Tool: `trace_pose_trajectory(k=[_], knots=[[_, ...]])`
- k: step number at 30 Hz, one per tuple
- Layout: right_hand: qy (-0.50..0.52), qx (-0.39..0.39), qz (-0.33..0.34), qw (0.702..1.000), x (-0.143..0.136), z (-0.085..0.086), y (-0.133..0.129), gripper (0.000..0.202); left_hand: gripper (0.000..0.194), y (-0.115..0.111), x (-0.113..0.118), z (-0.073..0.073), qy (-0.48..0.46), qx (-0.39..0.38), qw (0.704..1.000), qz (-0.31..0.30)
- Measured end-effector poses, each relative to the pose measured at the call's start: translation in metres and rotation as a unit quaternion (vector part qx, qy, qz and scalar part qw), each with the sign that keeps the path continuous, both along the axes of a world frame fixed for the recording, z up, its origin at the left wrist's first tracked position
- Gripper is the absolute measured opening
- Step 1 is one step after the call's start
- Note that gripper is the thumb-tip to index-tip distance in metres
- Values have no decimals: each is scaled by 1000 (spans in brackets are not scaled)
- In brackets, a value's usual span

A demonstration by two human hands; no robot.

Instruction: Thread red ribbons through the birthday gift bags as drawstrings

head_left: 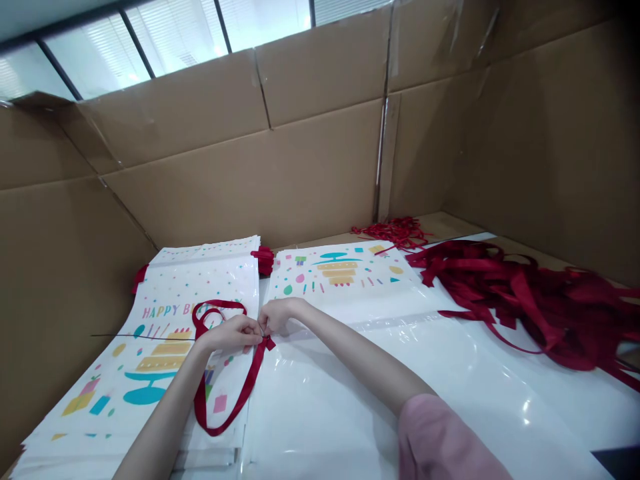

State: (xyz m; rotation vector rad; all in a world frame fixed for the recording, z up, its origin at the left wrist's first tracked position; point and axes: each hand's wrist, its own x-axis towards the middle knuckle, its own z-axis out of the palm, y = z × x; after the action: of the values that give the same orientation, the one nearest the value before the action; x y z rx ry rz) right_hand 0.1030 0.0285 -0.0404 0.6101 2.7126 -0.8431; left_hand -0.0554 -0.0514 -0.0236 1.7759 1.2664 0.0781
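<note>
Fingers bent, my left hand [234, 333] pinches a dark red ribbon [214, 430] near its folded end. Close against it, my right hand [277, 316] is closed in a pinch at the same spot; a tiny shiny bit shows between the fingertips, too small to name. The ribbon hangs in a long loop over a stack of white printed plastic sheets or bags [205, 277] marked with birthday lettering and a cake. From beside my left wrist a thin dark cord or rod [143, 337] runs left. Beneath my right forearm lies a glossy white sheet [320, 400].
A large heap of red ribbons [505, 287] lies at the right, with a smaller tangle of thin red strips [395, 230] at the back. Another printed sheet [295, 267] lies beyond my right hand. Tall cardboard walls [320, 167] enclose the back and sides.
</note>
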Motion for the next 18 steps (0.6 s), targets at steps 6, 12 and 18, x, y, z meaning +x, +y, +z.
trace_pose_trajectory(k=[6,12,18], knots=[[-5,21,12,1000,-3,-6,2,27,33,-3,0,1,5,31,1000,2],[-4,3,15,1000,-4,-10,5,27,32,0,-5,-3,2,28,999,-16],[1,0,17,1000,-4,-12,6,26,31,2,-6,-7,-15,20,999,-30]])
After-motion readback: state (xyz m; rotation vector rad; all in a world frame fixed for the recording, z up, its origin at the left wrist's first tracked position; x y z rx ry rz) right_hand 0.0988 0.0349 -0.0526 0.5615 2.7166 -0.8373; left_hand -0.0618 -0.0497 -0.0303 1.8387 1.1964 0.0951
